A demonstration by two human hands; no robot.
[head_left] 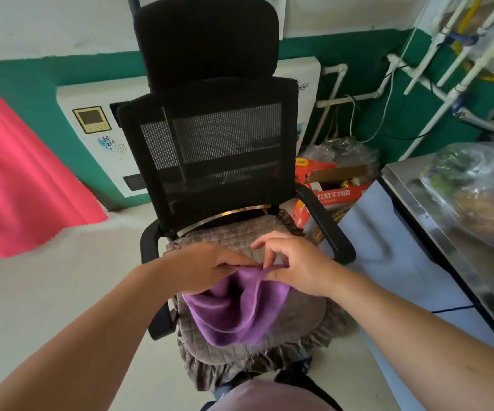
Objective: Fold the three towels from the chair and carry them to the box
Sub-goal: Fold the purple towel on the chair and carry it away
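A purple towel hangs over the quilted grey cushion of a black mesh office chair. My left hand grips the towel's upper edge from the left. My right hand pinches the same edge from the right, thumb and fingers closed on the cloth. The two hands almost touch above the seat. The towel sags in a loose fold toward the seat's front edge. Only this one towel is visible. An open red cardboard box stands on the floor behind the chair's right armrest.
A steel counter with plastic bags runs along the right. A white appliance leans against the green wall behind the chair. Pink cloth hangs at the left. Pale floor lies to the left of the chair.
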